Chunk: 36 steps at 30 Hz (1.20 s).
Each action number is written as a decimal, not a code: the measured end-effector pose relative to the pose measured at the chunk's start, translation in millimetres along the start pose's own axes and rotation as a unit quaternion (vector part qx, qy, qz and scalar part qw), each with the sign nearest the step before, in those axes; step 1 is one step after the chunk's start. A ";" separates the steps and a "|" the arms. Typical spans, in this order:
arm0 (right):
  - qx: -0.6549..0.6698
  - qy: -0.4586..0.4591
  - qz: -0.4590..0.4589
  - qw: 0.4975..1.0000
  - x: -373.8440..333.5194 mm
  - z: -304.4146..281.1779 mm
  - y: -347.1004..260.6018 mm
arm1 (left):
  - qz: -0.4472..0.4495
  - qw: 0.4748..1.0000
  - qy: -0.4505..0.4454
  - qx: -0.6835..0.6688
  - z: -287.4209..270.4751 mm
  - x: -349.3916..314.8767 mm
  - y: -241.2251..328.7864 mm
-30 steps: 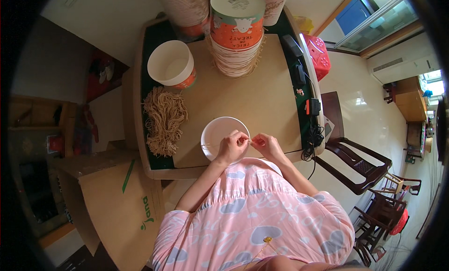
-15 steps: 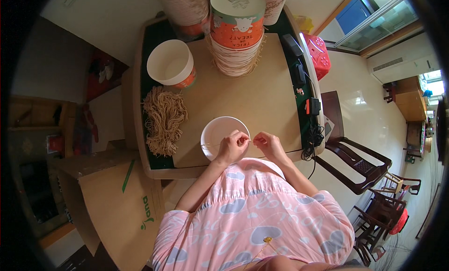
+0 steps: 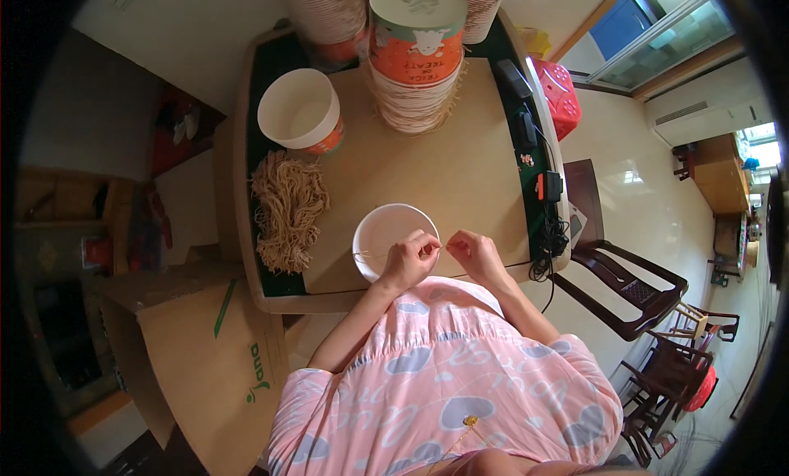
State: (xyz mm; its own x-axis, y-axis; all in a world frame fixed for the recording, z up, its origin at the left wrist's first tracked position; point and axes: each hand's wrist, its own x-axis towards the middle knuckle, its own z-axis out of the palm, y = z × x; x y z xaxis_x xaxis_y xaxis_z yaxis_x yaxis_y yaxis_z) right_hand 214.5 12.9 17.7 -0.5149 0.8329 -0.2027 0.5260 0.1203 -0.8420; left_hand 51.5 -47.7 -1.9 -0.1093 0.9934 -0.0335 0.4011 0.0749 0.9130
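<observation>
A white paper bucket stands at the table's near edge, its mouth facing up. A thin twine cord crosses its opening from the left rim toward my left hand. That hand lies over the bucket's right side, fingers curled and pinched on the cord. Just outside the right rim, my right hand is closed in a pinch, its fingertips almost meeting the left ones. What sits between the right fingertips is too small to make out. A loose bundle of beige twine cords lies to the left.
Behind it stands another open bucket with an orange printed side. A tall upside-down bucket stack with twine handles is at the back. Black cables and adapters line the right edge. A cardboard box and a dark wooden chair flank the table.
My right hand has shifted slightly left and up, bringing its fingertips nearer to my left hand. The bucket and cord bundle stay where they were.
</observation>
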 end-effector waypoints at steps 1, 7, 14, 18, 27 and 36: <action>0.000 0.001 0.000 1.000 1.5 1.4 1.3 | 0.012 1.000 0.003 0.007 0.2 -0.2 1.5; 0.089 0.007 0.032 0.995 12.1 17.9 20.6 | -0.005 1.000 0.001 0.012 -0.4 1.0 -0.7; 0.235 -0.081 0.092 0.964 11.1 20.2 30.9 | -0.037 0.999 0.021 -0.030 3.2 -1.5 -16.1; 0.197 -0.021 0.012 0.980 10.8 27.7 38.7 | -0.037 0.996 0.021 -0.073 5.1 -1.5 -20.0; 0.066 0.010 -0.027 0.997 8.1 22.9 18.7 | -0.032 0.996 0.029 -0.083 4.6 -1.6 -21.6; -0.027 -0.010 -0.102 0.994 10.4 17.6 9.8 | 0.021 0.996 0.068 0.060 5.7 0.4 -14.8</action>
State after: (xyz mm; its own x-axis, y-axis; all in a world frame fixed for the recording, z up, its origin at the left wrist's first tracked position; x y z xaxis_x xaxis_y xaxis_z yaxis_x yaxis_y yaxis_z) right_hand 202.4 13.3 -1.5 -0.6277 0.7774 -0.0403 0.4447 0.3155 -0.8383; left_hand 50.7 -48.0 -17.8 -0.2094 0.9755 0.0676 0.5125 0.0506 0.8572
